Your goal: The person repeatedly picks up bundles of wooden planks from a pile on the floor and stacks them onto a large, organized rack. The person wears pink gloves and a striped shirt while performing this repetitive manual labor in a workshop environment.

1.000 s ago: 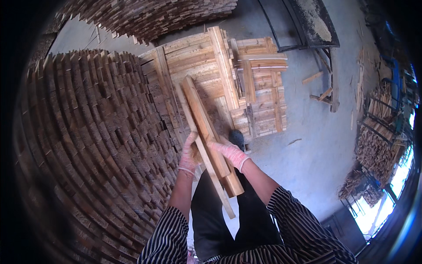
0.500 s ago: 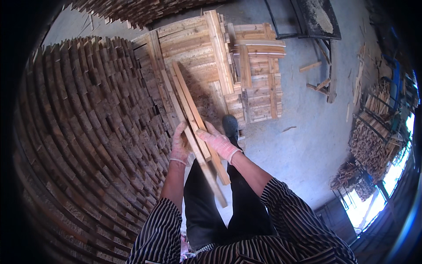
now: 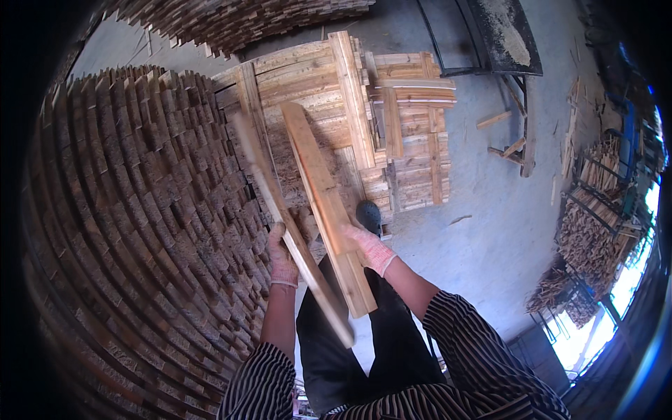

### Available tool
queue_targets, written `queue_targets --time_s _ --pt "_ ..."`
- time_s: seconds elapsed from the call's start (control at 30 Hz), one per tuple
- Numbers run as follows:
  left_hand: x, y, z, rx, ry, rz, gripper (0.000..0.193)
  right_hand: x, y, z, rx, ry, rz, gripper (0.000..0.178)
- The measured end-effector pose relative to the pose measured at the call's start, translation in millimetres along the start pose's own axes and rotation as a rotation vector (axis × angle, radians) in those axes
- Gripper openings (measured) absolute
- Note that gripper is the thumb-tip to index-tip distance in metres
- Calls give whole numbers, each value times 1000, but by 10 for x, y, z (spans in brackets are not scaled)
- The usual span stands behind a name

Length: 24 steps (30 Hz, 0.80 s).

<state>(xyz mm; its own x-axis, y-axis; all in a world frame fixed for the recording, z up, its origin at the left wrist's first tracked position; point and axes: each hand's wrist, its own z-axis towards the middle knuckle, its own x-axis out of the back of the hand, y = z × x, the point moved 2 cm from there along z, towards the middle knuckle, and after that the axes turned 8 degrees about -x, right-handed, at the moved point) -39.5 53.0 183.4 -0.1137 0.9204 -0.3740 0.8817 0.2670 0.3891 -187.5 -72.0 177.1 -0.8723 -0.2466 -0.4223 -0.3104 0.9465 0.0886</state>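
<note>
My left hand (image 3: 281, 257), in a pale pink work glove, grips one narrow wooden plank (image 3: 297, 248) that slants from upper left to lower right and is smeared by motion. My right hand (image 3: 368, 246), gloved alike, is closed on the side of two overlapping wooden planks (image 3: 316, 183). Their lower ends are staggered. A gap separates the left plank from the right pair. All are held above my dark trousers and the low wooden stack ahead of me. The right fingertips are partly blurred.
On my left rises a large pile of stacked planks (image 3: 140, 189). Ahead lies a low stack of lighter boards (image 3: 290, 73), with crosswise pieces on top. My shoe (image 3: 368, 215) stands beside it. A dark sawdust-strewn table (image 3: 505, 35) is far right; bundled sticks (image 3: 593, 224) stand right.
My hands have moved apart. The left plank has parted from the other two, and the right pair has turned to show its broad face. The view has shifted slightly.
</note>
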Motion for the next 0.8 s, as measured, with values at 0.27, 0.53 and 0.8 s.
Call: queue_targets --time_s 0.27,0.53,0.8 --pt "-199 -307 446 302 -100 2 51 -248 -311 70 310 577 -1038 77" --pt "-245 -279 658 243 -20 438 51 -417 -626 -440 -23 455 -1016 99" --pt "-34 26 522 81 11 142 34 410 -1183 -369 378 894 -1096 83"
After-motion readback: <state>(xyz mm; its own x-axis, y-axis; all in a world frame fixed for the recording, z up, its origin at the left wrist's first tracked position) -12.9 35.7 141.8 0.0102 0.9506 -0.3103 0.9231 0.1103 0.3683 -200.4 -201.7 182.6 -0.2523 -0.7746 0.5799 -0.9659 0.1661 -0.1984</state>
